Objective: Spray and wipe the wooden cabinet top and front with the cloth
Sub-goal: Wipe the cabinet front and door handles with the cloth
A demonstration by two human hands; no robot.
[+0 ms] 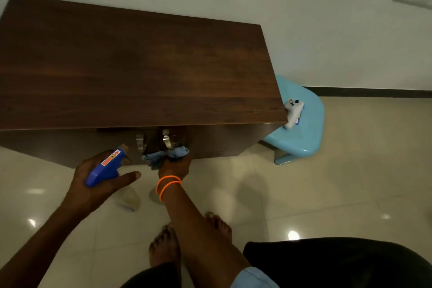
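Head view: a dark wooden cabinet [140,70] is seen from above. The top is a flat rectangular slab with horizontal grain and a dull sheen; it runs from the left edge to a sharp near-right corner. The front face below the near edge is darker and in shadow. Two brushed-metal handles [154,140] are fixed near the middle of the front, just under the top's lip.

The cloth [163,155], light blue, soft and bunched, is pressed against the front face just below the handles. It is gripped by the right hand [174,166], fingers closed around the crumpled fabric. Two thin orange bands [168,184] are worn on that wrist.

The spray bottle [106,167] is held in the left hand [98,180]: a blue hard-plastic trigger head with an orange label is visible, nozzle aimed at the cabinet front, left of the cloth. Fingers are wrapped around the neck, thumb extended to the right. The bottle body is blurred below the hand.

The floor [327,182] is of glossy beige tiles with light reflections. Bare feet are seen near the bottom centre. Right of the cabinet stands a rounded, smooth light-blue plastic stool [308,128] with a white controller [293,112] lying on it, partly hidden by the cabinet corner. The wall behind is plain and pale.
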